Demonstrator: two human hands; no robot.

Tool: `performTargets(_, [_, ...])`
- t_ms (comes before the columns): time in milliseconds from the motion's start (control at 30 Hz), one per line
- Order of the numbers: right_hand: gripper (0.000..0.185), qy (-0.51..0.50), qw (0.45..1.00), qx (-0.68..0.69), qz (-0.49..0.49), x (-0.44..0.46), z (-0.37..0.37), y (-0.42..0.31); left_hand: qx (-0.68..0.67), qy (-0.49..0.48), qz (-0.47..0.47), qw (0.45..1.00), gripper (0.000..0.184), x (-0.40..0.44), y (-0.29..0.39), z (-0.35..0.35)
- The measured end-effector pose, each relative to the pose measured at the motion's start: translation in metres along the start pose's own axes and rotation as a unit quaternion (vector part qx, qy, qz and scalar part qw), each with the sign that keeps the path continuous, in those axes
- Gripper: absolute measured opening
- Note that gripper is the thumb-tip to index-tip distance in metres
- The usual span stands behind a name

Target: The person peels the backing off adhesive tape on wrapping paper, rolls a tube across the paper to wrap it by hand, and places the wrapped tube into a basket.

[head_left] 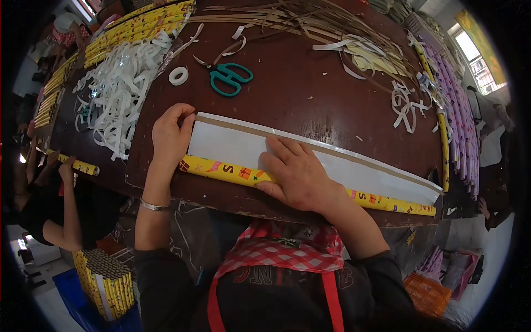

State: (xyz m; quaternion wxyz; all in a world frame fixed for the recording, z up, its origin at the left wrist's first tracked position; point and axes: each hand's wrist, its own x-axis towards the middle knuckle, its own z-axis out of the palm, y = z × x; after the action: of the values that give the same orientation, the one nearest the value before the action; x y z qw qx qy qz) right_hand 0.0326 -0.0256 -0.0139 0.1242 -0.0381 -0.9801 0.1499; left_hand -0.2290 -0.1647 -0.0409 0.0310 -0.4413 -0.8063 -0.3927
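Observation:
A roll of yellow printed wrapping paper point(218, 169) lies along the table's front edge, its white inner side point(221, 138) spread flat behind it. A brown strip point(343, 152) runs along the sheet's far edge, with a glossy clear band beside it. My left hand point(170, 135) is closed at the sheet's far left corner, thumb and forefinger pinched together there. Over the middle of the roll lies my right hand point(296, 171), fingers stretched out flat on the white side and thumb against the printed roll.
Teal-handled scissors point(229, 79) and a white tape roll point(178, 76) lie behind the sheet. White strip scraps point(124, 88) heap at left, brown strips point(287, 19) at the back. Purple rolls point(451, 110) line the right. A co-worker's hand point(66, 169) touches a yellow roll at left.

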Motion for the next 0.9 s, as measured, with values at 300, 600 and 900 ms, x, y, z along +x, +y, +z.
performTargets(300, [0.052, -0.059, 0.998, 0.001, 0.026, 0.0, -0.003, 0.0, -0.006, -0.019, -0.039, 0.999, 0.016, 0.001, 0.0, 0.001])
performTargets(600, [0.051, -0.053, 0.998, 0.001, 0.024, 0.0, -0.003, -0.001, 0.037, -0.005, -0.017, 0.999, 0.015, 0.004, -0.005, -0.001])
performTargets(900, [0.043, 0.033, 0.999, 0.006, -0.011, 0.002, 0.002, 0.0, 0.025, -0.292, 0.205, 0.934, 0.062, -0.031, 0.088, 0.001])
